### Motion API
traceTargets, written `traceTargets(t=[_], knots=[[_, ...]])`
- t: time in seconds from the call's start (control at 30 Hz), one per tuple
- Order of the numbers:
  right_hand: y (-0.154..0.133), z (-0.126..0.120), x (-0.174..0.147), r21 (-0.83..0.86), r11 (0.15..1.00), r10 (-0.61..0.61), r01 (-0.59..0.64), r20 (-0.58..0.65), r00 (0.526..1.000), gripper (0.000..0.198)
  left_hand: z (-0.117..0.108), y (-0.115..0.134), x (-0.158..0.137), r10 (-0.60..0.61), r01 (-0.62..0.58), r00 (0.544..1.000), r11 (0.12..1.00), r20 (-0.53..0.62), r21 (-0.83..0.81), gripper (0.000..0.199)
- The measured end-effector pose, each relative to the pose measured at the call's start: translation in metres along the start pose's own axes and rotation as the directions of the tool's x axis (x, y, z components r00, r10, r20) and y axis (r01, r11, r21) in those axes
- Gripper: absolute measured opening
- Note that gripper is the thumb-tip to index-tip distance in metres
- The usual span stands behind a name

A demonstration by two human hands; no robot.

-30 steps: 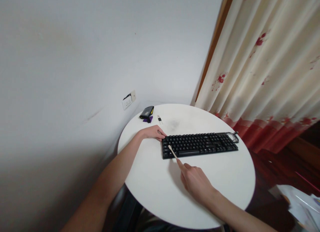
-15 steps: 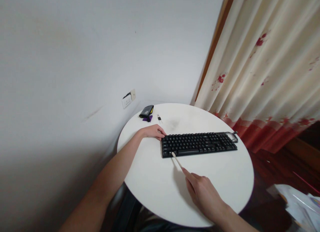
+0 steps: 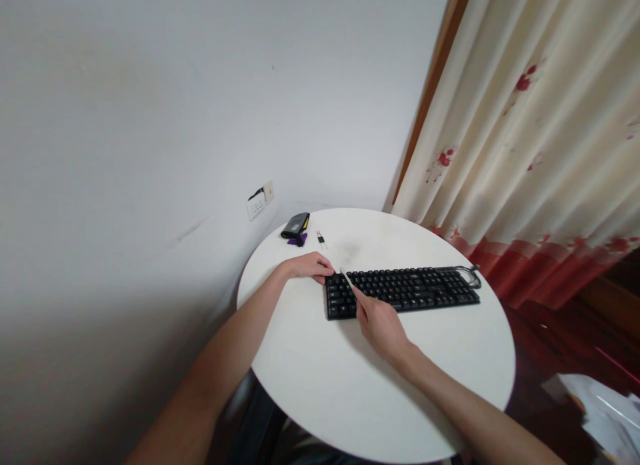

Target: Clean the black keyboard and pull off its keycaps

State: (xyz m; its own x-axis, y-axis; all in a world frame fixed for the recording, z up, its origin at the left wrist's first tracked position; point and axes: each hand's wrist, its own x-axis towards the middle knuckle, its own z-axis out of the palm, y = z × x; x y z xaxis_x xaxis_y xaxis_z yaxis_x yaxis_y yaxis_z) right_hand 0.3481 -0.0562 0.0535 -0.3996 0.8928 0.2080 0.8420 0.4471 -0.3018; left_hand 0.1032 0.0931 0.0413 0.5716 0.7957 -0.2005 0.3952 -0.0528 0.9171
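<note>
One upstroke: your right hand (image 3: 383,325), fingers clamped on the brush (image 3: 347,279), took its tip from 8 to 10 o'clock on the keyboard (image 3: 425,287), at 1 o'clock on the table (image 3: 310,358), likely spanning every row; your left hand (image 3: 313,265) touches the 10 o'clock corner, grip unclear.

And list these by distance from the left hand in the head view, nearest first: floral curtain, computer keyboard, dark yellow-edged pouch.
1. Computer keyboard: right beside the left hand, on its right.
2. Dark yellow-edged pouch: beyond the hand, slightly left.
3. Floral curtain: past the table, far right.
</note>
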Motion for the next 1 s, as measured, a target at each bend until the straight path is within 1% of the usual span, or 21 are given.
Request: traceTargets(t=[0.1, 0.2, 0.37, 0.6, 0.67, 0.83, 0.9, 1.0], knots=[[-0.008, 0.002, 0.014, -0.057, 0.998, 0.018, -0.015, 0.055, 0.998, 0.044, 0.001, 0.001, 0.000, -0.004, 0.004, 1.000, 1.000, 0.000, -0.002, 0.035], [-0.013, 0.006, 0.017, -0.111, 0.994, 0.026, -0.015, 0.103, 0.994, 0.043, 0.002, 0.002, -0.001, -0.010, 0.010, 1.000, 1.000, -0.004, -0.008, 0.034], [-0.014, 0.010, 0.011, -0.150, 0.988, 0.057, -0.036, 0.139, 0.989, 0.046, 0.002, 0.004, -0.002, -0.015, 0.015, 1.000, 1.000, -0.014, -0.020, 0.033], [-0.014, 0.005, 0.002, -0.147, 0.989, 0.056, -0.034, 0.145, 0.988, 0.045, 0.000, -0.001, 0.000, -0.005, 0.004, 1.000, 1.000, 0.022, 0.017, 0.036], [-0.014, 0.005, 0.000, -0.151, 0.988, 0.060, -0.037, 0.152, 0.987, 0.044, 0.000, -0.001, 0.000, 0.000, -0.002, 1.000, 0.998, 0.023, 0.062, 0.036], [-0.015, 0.003, -0.003, -0.137, 0.990, 0.046, -0.025, 0.149, 0.988, 0.043, -0.001, 0.004, -0.001, 0.063, -0.067, 0.998, 0.960, 0.024, 0.271, 0.034], [-0.015, 0.003, -0.005, -0.131, 0.991, 0.038, -0.020, 0.139, 0.990, 0.043, -0.001, 0.005, -0.002, 0.095, -0.098, 0.995, 0.943, 0.025, 0.317, 0.032], [-0.014, 0.004, -0.009, -0.149, 0.989, 0.043, -0.022, 0.144, 0.989, 0.044, 0.002, 0.005, -0.002, 0.134, -0.134, 0.991, 0.930, 0.024, 0.342, 0.028]])
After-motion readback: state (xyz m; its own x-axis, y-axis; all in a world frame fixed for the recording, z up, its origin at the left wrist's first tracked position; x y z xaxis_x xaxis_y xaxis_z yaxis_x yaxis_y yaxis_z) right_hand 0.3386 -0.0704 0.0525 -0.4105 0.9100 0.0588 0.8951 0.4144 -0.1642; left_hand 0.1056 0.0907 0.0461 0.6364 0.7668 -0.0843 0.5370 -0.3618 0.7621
